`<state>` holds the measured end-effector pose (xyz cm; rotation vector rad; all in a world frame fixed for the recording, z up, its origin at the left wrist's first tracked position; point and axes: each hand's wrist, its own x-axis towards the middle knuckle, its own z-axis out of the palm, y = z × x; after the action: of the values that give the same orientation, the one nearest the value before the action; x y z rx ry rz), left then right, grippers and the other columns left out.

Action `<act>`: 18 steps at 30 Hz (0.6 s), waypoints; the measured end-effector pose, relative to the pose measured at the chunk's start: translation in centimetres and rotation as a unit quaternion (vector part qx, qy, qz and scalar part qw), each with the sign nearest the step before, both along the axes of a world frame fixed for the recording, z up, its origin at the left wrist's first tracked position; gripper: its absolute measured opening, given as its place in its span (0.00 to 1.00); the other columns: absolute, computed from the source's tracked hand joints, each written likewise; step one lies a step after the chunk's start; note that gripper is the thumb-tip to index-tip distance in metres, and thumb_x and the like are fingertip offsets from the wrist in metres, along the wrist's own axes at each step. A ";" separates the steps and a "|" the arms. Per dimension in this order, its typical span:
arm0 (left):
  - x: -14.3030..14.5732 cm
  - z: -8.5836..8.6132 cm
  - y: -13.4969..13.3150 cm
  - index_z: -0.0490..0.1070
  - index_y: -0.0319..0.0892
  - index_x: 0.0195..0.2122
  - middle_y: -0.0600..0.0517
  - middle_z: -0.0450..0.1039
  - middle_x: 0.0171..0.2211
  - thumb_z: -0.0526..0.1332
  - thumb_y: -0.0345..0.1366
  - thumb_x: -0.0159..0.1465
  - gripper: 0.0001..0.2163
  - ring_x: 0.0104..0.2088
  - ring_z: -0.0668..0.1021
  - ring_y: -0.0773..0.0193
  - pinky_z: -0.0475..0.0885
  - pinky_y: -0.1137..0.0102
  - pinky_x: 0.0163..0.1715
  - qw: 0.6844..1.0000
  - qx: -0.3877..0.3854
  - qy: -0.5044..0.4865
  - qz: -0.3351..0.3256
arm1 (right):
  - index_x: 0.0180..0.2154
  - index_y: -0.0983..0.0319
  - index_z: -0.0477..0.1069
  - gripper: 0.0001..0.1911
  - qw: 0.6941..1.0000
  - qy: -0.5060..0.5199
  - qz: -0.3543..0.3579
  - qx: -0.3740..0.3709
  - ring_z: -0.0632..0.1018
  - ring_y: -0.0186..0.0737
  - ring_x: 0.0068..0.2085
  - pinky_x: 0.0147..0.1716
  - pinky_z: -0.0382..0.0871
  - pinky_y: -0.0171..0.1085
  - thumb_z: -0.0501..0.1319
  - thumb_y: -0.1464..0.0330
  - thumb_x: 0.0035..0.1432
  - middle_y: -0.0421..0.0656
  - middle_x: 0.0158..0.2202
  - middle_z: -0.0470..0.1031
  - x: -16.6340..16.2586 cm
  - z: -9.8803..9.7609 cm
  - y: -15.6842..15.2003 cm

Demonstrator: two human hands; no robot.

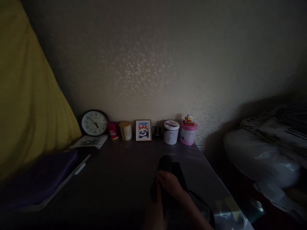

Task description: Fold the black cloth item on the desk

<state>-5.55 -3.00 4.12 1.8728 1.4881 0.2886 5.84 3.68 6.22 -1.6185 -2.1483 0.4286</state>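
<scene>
The right hand (170, 185) curls over the near end of a dark object (166, 163); how tightly, I can't tell. It stretches away toward the wall (153, 80).

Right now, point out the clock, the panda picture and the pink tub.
clock (94, 123): head view, middle of the white dial.
panda picture (143, 130): head view, on the panda inside the frame.
pink tub (188, 135): head view, front wall below the lid.
</scene>
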 end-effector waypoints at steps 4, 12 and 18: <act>0.0 -1.1 0.1 0.28 0.36 0.61 0.39 0.60 0.55 0.52 0.29 0.58 0.36 0.46 0.72 0.60 0.61 0.70 0.47 1.000 0.007 0.028 0.006 | 0.39 0.57 0.70 0.15 0.990 0.107 0.031 0.084 0.74 0.36 0.40 0.41 0.65 0.33 0.46 0.65 0.62 0.41 0.38 0.75 0.9 -0.2 -2.3; 0.5 -0.9 1.1 0.28 0.40 0.61 0.43 0.73 0.41 0.53 0.30 0.56 0.37 0.37 0.76 0.55 0.68 0.65 0.34 0.994 -0.081 0.073 0.021 | 0.43 0.58 0.70 0.14 0.979 0.051 0.070 0.183 0.67 0.41 0.52 0.52 0.59 0.47 0.48 0.67 0.61 0.44 0.46 0.73 3.1 -3.0 0.3; 0.6 0.1 1.2 0.27 0.42 0.61 0.43 0.73 0.40 0.54 0.29 0.56 0.38 0.39 0.76 0.55 0.67 0.64 0.37 0.990 -0.110 0.082 0.037 | 0.42 0.56 0.71 0.17 0.983 -0.017 0.090 0.161 0.67 0.41 0.53 0.54 0.52 0.51 0.44 0.66 0.63 0.41 0.44 0.74 4.0 -3.3 5.8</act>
<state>-4.95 -1.78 4.22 1.7016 1.6302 0.0030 9.84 9.50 2.95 -1.2685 -2.2602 0.0978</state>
